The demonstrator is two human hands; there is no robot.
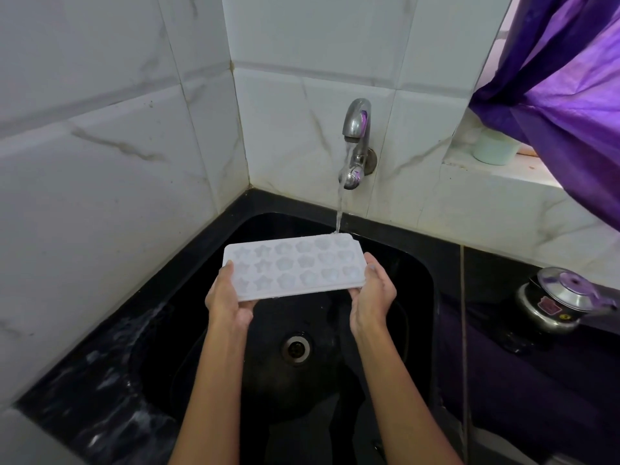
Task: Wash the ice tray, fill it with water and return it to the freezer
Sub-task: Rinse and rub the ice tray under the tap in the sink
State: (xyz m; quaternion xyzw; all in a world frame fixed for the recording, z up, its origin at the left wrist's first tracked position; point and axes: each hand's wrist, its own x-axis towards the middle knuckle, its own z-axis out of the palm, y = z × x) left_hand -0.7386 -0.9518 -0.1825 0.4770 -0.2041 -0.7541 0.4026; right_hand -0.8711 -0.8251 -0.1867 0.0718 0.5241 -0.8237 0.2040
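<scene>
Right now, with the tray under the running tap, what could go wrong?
1. The stream lands on the far right corner of the ice tray, not over the moulds, so it may splash off the edge and fill unevenly.
2. The left hand and right hand hold only the short ends; as water adds weight, the tray could sag or tip, spilling into the sink.
3. Wet edges may slip from the fingers.

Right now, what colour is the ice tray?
White, with star and flower shaped moulds; the ice tray shows best in the head view.
</scene>
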